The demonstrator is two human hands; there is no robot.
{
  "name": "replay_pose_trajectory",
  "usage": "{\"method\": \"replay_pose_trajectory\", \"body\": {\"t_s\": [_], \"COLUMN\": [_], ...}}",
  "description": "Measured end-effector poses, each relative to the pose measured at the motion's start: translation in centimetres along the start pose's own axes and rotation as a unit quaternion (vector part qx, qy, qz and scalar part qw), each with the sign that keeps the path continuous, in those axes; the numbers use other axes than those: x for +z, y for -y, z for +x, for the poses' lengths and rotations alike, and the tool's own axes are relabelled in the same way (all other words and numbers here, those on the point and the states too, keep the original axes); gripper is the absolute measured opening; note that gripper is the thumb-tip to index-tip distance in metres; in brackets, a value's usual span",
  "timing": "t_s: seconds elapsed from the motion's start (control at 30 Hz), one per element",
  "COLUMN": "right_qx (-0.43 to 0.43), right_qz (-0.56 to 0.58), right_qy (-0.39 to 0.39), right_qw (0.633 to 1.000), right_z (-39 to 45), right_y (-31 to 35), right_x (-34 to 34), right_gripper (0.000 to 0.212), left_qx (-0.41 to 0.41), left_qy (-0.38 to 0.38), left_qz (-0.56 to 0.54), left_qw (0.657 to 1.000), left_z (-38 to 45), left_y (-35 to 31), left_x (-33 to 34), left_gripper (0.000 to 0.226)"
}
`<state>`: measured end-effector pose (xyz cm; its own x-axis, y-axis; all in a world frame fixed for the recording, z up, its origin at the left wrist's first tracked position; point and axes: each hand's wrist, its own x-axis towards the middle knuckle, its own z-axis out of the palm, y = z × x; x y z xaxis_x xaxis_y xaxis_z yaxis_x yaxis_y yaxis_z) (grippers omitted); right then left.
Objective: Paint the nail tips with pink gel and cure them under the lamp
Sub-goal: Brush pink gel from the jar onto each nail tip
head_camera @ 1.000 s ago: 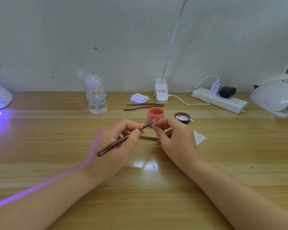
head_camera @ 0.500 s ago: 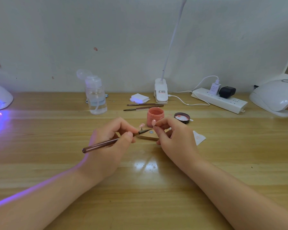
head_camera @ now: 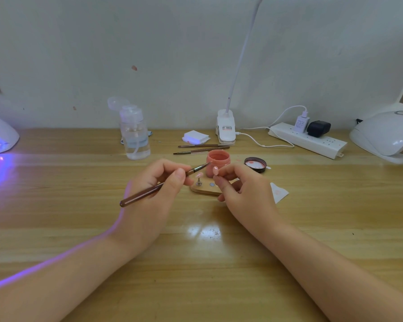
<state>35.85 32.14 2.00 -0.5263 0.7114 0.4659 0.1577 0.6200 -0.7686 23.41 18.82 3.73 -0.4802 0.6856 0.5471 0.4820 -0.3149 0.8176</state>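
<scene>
My left hand (head_camera: 158,189) grips a brown-handled brush (head_camera: 149,190), its bristle end pointing up and right at the rim of the open pink gel jar (head_camera: 218,159). My right hand (head_camera: 244,190) pinches a small pink nail tip (head_camera: 215,170) in front of the jar. Between my hands lies a small wooden holder board (head_camera: 204,190) with a metal stand carrying another pink nail tip (head_camera: 199,175). A curing lamp (head_camera: 0,135) glows violet at the far left; a second white lamp (head_camera: 386,135) sits at the far right.
The jar's dark lid (head_camera: 255,164) lies to the right of the jar. Two spare brushes (head_camera: 201,148), a pad stack (head_camera: 195,137), a pump bottle (head_camera: 135,135), a clip lamp base (head_camera: 226,127) and a power strip (head_camera: 307,140) line the back. A white wipe (head_camera: 279,192) lies right of my hand.
My left hand swung the brush from the tip on the board up toward the gel jar's rim. My right hand kept its pinch on the nail tip and barely moved.
</scene>
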Motion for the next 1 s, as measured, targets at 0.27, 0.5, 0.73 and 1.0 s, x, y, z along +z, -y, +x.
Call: {"method": "replay_pose_trajectory", "body": {"t_s": [0.27, 0.5, 0.73, 1.0], "right_qx": [0.004, -0.003, 0.001, 0.007], "right_qz": [-0.003, -0.024, -0.016, -0.012], "right_qy": [-0.004, -0.009, -0.011, -0.002], "right_qw": [1.000, 1.000, 1.000, 1.000], "right_z": [-0.04, -0.03, -0.02, 0.02], "right_y": [0.00, -0.12, -0.07, 0.03], "right_x": [-0.02, -0.02, -0.02, 0.01], "right_gripper": [0.003, 0.008, 0.005, 0.008], "left_qx": [-0.002, 0.008, 0.006, 0.004], "left_qy": [0.010, 0.037, 0.023, 0.011], "left_qz": [0.005, 0.053, 0.053, 0.043], "left_qw": [1.000, 0.998, 0.998, 0.999], "left_z": [-0.36, -0.71, -0.42, -0.42], "left_y": [-0.10, -0.35, -0.44, -0.28], "left_x": [-0.09, -0.02, 0.24, 0.16], "left_gripper": [0.015, 0.012, 0.015, 0.012]}}
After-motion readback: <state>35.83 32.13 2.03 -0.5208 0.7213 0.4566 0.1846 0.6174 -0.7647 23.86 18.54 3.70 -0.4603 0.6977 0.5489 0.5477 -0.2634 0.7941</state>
